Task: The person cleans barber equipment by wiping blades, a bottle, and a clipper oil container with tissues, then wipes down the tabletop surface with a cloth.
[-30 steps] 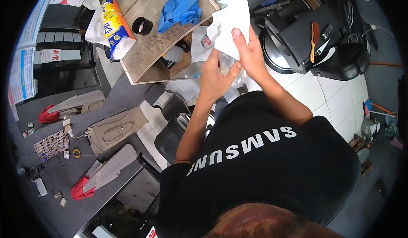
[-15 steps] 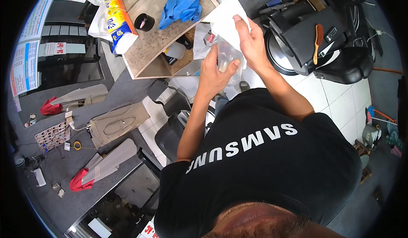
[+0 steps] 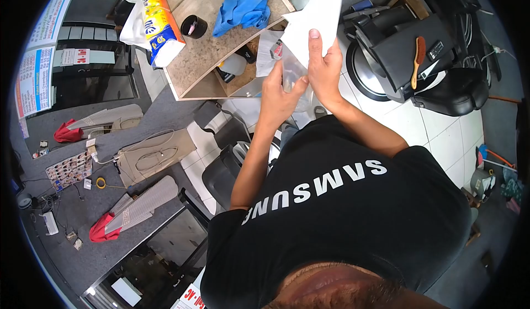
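Note:
My left hand (image 3: 279, 96) is wrapped around a clear plastic container (image 3: 291, 77), whose exact kind I cannot make out. Fingers and thumb press on opposite sides of it. My right hand (image 3: 327, 74) grips a white sheet of tissue (image 3: 319, 14), with the thumb lying flat on top and the other fingers hidden behind. The tissue's lower part lies against the upper side of the container and covers some of it. Both hands are held in front of my chest, beside the corner of a wooden-edged counter (image 3: 190, 69).
On the counter are a tissue pack (image 3: 160, 25), a black cup (image 3: 194, 26) and a blue cloth (image 3: 242, 11). A white bottle (image 3: 233, 64) stands on the shelf below. A black chair (image 3: 450, 88) and a brush with a wooden handle (image 3: 418, 60) are at right.
My right hand has shifted slightly down with the tissue, which now spreads flatter and further right. My left hand keeps its hold on the container. The view has moved a little.

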{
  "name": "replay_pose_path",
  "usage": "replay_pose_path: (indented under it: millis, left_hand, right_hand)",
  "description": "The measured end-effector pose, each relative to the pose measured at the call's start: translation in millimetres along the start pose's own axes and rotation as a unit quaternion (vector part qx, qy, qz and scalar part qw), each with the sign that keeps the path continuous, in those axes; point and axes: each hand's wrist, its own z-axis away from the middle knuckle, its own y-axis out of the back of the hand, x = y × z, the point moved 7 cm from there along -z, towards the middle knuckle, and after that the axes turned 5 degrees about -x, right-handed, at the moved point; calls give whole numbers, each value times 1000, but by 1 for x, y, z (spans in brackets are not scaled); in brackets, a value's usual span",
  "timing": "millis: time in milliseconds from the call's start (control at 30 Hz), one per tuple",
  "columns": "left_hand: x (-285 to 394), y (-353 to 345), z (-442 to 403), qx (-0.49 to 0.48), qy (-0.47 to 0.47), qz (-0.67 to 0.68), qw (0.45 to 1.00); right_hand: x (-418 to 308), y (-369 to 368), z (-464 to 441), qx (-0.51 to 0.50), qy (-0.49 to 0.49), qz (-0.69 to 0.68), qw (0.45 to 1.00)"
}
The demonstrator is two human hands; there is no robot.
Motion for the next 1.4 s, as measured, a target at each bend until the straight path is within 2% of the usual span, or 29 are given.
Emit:
replay_pose_path:
  millis: [167, 267, 367, 467, 500, 533, 633, 767, 867, 967, 1067, 1167, 1267, 1367, 1400]
  left_hand:
    - [9, 0, -1, 9, -11, -65, 998]
    - [10, 5, -3, 33, -16, -121, 992]
    - [27, 6, -6, 48, -77, -163, 982]
    - [27, 8, -3, 58, -116, -203, 970]
    - [24, 9, -2, 49, -105, -216, 969]
    - [20, 10, -1, 41, -92, -229, 968]
    - [20, 9, 0, 33, -78, -234, 968]
    - [18, 8, 1, 48, -64, -203, 976]
    - [6, 7, 5, 40, -9, -160, 986]
    - [3, 10, 8, 41, -2, -155, 987]
    - [3, 8, 10, 21, 34, -95, 995]
    - [1, 6, 13, 18, 36, -49, 998]
    - [-13, -1, 16, 16, 43, 61, 997]
    - [-10, -6, 20, 35, 52, 165, 984]
    - [-7, -5, 21, 42, 56, 174, 982]
  right_hand:
    - [-14, 7, -2, 24, 57, 31, 998]
    - [-23, 2, -6, -2, 208, 176, 962]
    - [-50, -13, -14, -147, 374, 311, 861]
    - [-58, -27, -24, -276, 399, 342, 805]
    - [-56, -31, -28, -324, 402, 357, 779]
    - [-64, -34, -32, -340, 422, 380, 749]
    - [-52, -42, -43, -396, 383, 432, 714]
    - [-44, -47, -50, -400, 350, 413, 740]
    - [-38, -43, -58, -359, 367, 390, 764]
    - [-42, -42, -52, -323, 444, 306, 778]
    - [-56, -37, -47, -263, 508, 224, 789]
    - [-78, -37, -42, -220, 555, 215, 773]
    - [-81, -21, -42, -156, 541, 192, 804]
    - [-52, 8, -52, -64, 481, 223, 845]
    - [-26, 22, -64, -43, 346, 154, 924]
